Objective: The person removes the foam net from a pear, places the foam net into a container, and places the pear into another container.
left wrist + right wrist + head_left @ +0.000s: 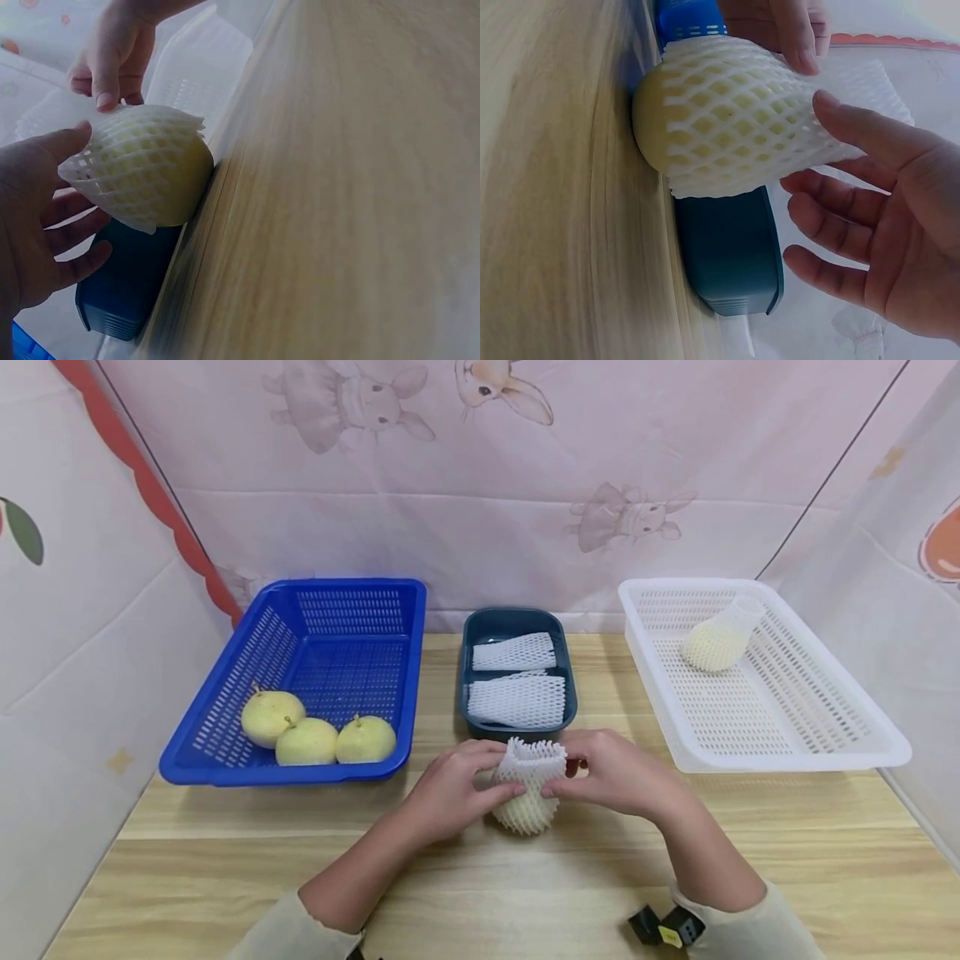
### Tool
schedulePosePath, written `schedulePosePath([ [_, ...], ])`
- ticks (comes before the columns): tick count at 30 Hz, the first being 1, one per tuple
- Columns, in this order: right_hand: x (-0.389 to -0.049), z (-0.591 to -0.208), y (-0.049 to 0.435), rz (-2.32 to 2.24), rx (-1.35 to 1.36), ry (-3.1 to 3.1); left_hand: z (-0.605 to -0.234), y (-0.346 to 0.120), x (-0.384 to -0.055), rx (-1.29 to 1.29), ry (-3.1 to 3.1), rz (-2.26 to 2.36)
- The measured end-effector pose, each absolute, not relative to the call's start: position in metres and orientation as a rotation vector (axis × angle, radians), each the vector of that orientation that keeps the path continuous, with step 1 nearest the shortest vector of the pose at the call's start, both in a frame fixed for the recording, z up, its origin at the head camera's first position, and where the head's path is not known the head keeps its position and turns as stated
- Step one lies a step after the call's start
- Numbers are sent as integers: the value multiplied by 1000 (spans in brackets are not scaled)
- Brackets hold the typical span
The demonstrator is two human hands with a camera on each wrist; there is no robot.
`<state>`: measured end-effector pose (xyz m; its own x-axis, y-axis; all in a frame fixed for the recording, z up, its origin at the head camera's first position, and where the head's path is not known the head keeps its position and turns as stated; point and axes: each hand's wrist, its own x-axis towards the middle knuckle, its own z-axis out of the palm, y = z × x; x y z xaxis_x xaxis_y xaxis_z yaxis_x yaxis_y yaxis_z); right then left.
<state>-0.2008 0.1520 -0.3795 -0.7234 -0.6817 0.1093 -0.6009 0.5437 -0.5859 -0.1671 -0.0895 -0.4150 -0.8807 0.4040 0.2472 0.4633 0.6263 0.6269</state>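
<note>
A pear (646,124) stands on the worktop (675,860) near the middle, dressed in a white foam net (534,781), and the long axis of the pair runs close to upright. The net's frilled mouth points up, while the pear's rounded bottom (bare below the net's lower edge in both wrist views) faces down. The left hand (456,783) pinches the net's left side, thumb on the near face and forefinger behind, its grip narrowed to the mesh, with the remaining fingers spread. The right hand (617,772) pinches the right side in the same way, its other fingers loosely bent and apart from the net. Just beyond them sits a dark teal tray (491,625), in which two flat foam nets (516,702) lie one nearer than the other, their long axes running left to right. To the left, a blue basket (337,664) holds three pears (306,743) bunched at its near end, stalks up. To the right, a white basket (750,727) holds a netted pear (714,643) lying aslant, its net's mouth pointing to the far right. Behind hangs a pink rabbit-print cloth (487,543).
</note>
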Motion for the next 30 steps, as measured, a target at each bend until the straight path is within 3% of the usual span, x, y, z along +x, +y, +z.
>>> schedulePosePath([
  [30,-193,-381,142,-1056,-1298,2703,-413,-84,-163,-822,-2522,-1140],
])
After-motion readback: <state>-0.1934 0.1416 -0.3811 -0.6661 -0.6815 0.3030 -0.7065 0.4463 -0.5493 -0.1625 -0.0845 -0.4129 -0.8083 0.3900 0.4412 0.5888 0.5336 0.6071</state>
